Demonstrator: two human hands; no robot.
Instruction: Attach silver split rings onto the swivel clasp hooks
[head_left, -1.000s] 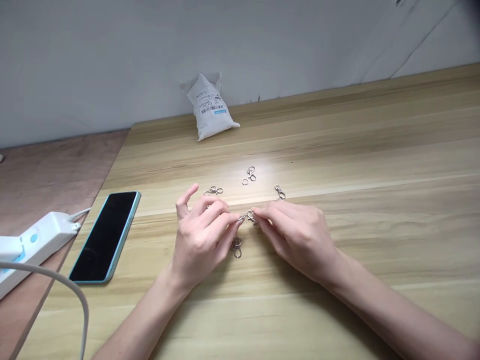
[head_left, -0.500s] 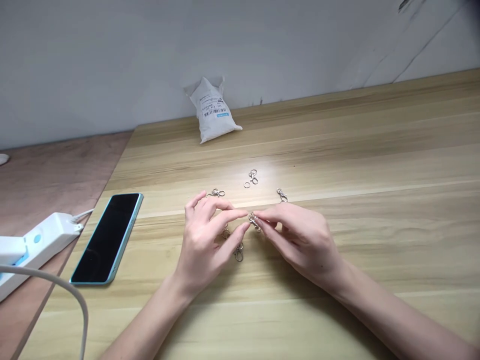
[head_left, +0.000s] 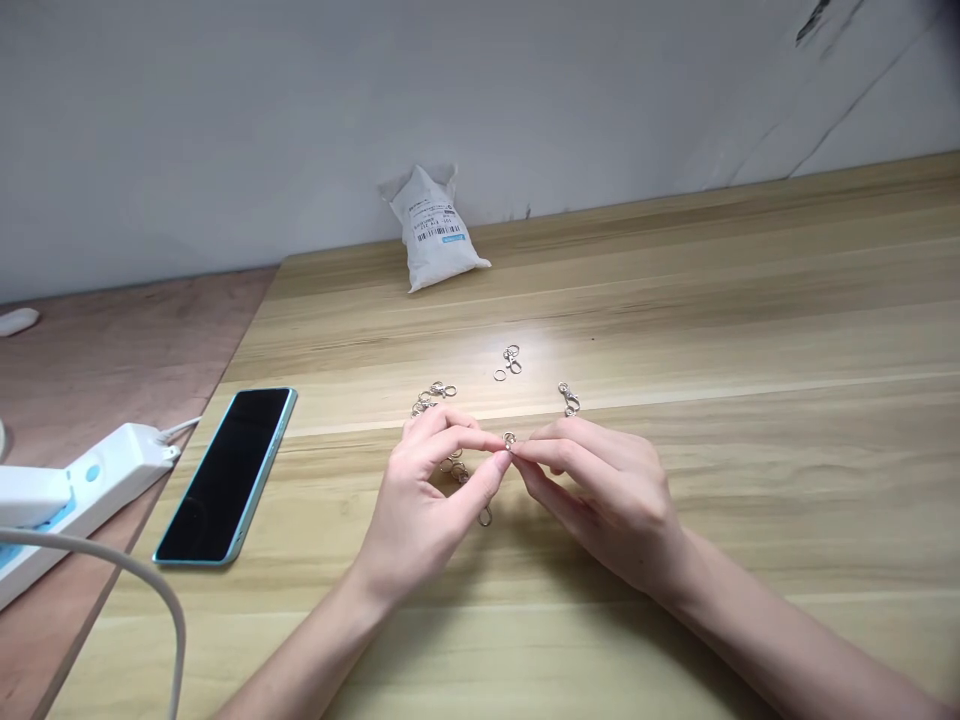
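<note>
Between the fingertips of both hands is a small silver lobster clasp (head_left: 510, 438), mostly covered, with only its upper loop showing. My left hand (head_left: 427, 485) pinches it from the left with thumb and index finger. From the right, the thumb and index finger of my right hand (head_left: 611, 490) close on the same clasp. Several more clasps with rings (head_left: 457, 470) lie under and behind my left hand, partly hidden. Another clasp (head_left: 570, 397) lies just beyond my right hand. Farther back are a clasp with a ring (head_left: 513, 360) and a loose split ring (head_left: 500, 375).
A phone (head_left: 226, 475) lies face up at the left of the wooden table (head_left: 750, 350). Left of it are a white power strip (head_left: 112, 465) and a curving cable (head_left: 161, 590). A white labelled packet (head_left: 436, 235) leans against the wall at the back.
My left thumb and index finger have closed onto the clasp that my right hand was holding. My right fingers have shifted their grip on it. The view has moved slightly.
</note>
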